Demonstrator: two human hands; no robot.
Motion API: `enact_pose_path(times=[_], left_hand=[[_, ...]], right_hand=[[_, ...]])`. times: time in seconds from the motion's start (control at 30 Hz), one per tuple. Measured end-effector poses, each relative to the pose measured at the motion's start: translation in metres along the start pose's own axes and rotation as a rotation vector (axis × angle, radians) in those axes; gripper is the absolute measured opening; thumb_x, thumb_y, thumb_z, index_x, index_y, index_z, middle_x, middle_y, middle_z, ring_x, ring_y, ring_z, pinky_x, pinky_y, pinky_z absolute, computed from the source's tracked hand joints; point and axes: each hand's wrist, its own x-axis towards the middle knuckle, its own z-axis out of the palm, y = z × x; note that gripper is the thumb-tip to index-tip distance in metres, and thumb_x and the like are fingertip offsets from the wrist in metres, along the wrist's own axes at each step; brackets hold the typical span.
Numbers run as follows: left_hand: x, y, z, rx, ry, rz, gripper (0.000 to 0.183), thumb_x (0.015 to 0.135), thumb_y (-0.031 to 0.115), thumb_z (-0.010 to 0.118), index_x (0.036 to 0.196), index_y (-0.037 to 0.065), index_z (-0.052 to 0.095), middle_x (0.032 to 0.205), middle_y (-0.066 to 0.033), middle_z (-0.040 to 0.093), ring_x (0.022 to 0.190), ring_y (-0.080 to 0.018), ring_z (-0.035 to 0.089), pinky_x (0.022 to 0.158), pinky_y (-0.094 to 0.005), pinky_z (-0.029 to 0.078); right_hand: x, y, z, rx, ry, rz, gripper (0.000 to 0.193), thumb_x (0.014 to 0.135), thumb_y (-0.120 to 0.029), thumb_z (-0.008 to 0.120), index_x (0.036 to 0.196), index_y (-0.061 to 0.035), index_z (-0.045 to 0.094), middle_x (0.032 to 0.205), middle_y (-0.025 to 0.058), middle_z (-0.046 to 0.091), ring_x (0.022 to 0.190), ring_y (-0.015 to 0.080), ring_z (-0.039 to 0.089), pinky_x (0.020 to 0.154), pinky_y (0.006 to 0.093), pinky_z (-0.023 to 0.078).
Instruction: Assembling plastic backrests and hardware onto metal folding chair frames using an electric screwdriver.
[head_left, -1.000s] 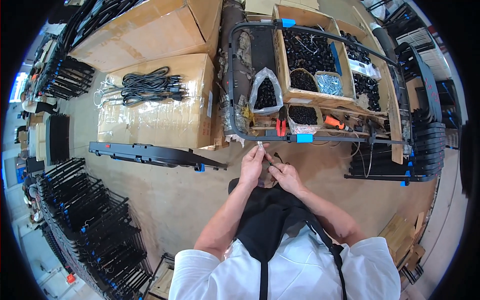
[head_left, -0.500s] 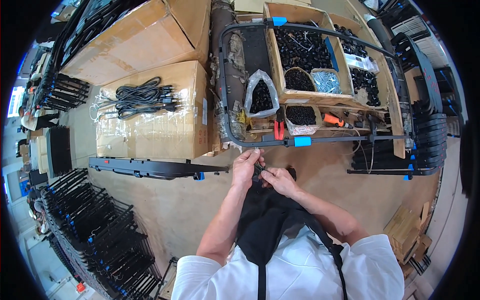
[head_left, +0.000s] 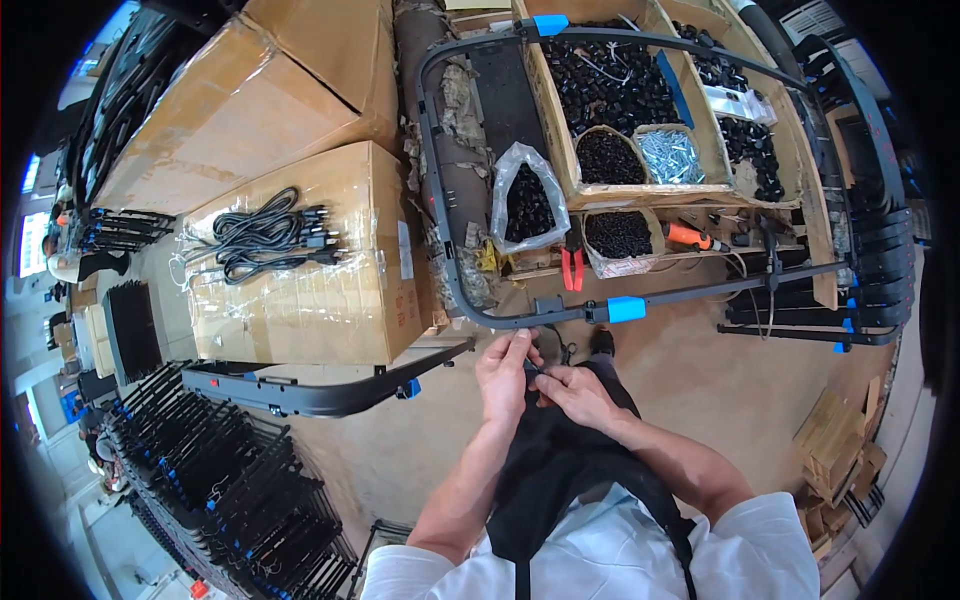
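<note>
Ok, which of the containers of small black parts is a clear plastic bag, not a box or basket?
The clear plastic bag standing left of the big cardboard box, beside the frame's curved corner; the others are cardboard or woven.

At my 12 o'clock the curved frame (head_left: pixel 520 318) is matt dark metal with a glossy blue plastic clip (head_left: pixel 627 309). My apron (head_left: pixel 560 470) is soft matt black cloth. At 10 o'clock the brown cardboard box (head_left: pixel 300 290) has a shiny plastic wrap.

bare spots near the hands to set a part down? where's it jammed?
Free: the floor right of both hands, between the curved black frame and the wood scraps. Also the right half of the taped carton top, beside the black cables. Crowded: the parts bins and the stacked frames lower left.
</note>
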Motion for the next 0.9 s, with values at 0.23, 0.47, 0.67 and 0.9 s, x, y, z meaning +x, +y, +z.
enact_pose_path(times=[0.23, 0.47, 0.67, 0.9], left_hand=[[-0.006, -0.002, 0.006, -0.049, 0.037, -0.060, 0.025, 0.108, 0.023, 0.066, 0.113, -0.001, 0.075, 0.083, -0.0012, 0.069, 0.076, -0.0102, 0.063, 0.068, -0.0244, 0.051], [-0.008, -0.015, 0.015, -0.280, 0.050, -0.060, 0.026, 0.111, 0.025, 0.062, 0.117, 0.000, 0.070, 0.090, -0.0036, 0.072, 0.077, -0.0103, 0.065, 0.067, -0.0246, 0.054], [-0.006, 0.006, 0.017, 0.047, 0.014, -0.036, 0.026, 0.112, 0.026, 0.058, 0.117, 0.001, 0.064, 0.095, -0.0054, 0.072, 0.074, -0.0099, 0.065, 0.070, -0.0263, 0.056], [-0.040, -0.036, -0.040, 0.567, 0.177, 0.331, 0.031, 0.106, 0.024, 0.064, 0.125, 0.000, 0.059, 0.111, -0.0135, 0.070, 0.100, -0.0236, 0.067, 0.097, -0.0405, 0.054]], right_hand=[[0.002, 0.007, -0.002, 0.075, 0.012, 0.002, 0.032, 0.107, -0.025, 0.059, 0.112, 0.0027, 0.075, 0.087, 0.0097, 0.076, 0.082, 0.0159, 0.075, 0.077, 0.0323, 0.057], [0.003, 0.000, -0.014, 0.037, -0.003, 0.009, 0.028, 0.107, -0.021, 0.061, 0.108, 0.0035, 0.075, 0.086, 0.0109, 0.076, 0.081, 0.0169, 0.074, 0.076, 0.0331, 0.058], [0.006, -0.010, -0.019, -0.031, -0.029, 0.010, 0.030, 0.109, -0.023, 0.059, 0.110, 0.0031, 0.074, 0.088, 0.0109, 0.077, 0.083, 0.0164, 0.073, 0.079, 0.0329, 0.058], [0.038, -0.026, -0.011, 0.307, 0.013, 0.005, 0.036, 0.111, -0.028, 0.056, 0.113, 0.0043, 0.073, 0.090, 0.0055, 0.073, 0.082, 0.0119, 0.068, 0.080, 0.0296, 0.058]])
